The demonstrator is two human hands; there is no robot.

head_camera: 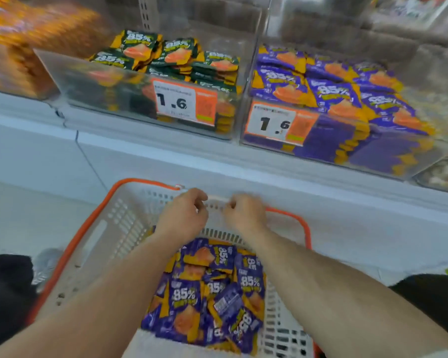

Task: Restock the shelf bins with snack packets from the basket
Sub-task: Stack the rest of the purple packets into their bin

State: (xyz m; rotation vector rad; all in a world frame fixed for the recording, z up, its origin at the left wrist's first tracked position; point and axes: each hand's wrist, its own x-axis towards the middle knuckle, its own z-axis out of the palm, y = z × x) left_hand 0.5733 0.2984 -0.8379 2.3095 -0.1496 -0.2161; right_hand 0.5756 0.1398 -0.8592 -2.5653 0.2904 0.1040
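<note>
Reaching forward over a white slotted plastic basket (pixel 119 228) with an orange rim, both bare forearms stretch toward its far wall. The left hand (pixel 183 215) and the right hand (pixel 245 215) sit close together at that far edge, fingers curled inward. Motion blur smears the fingertips, so I cannot tell whether they pinch the rim, hold something small, or close on nothing.

Below the arms, glossy purple snack packets (pixel 207 293) lie heaped loosely in the basket, crinkled foil pouches with orange corners and "85%" printed on them, some turned upside down. The forearms cover part of the heap, and the basket's near end is cut off by the bottom edge.

On the white shelf (pixel 166 156) above stand clear rigid plastic bins. The right bin (pixel 248 120) holds matching purple packets stacked in rows almost to its top. The middle bin (pixel 70 81) holds dark green packets (pixel 171 55) of the same shape, piled toward its back. Each carries an orange-and-white price label (pixel 185 103) reading 1.6; the smaller print is unreadable. A bin at far left holds orange packets (pixel 18 47) too blurred to make out. Dark clothing shows at both lower corners.
</note>
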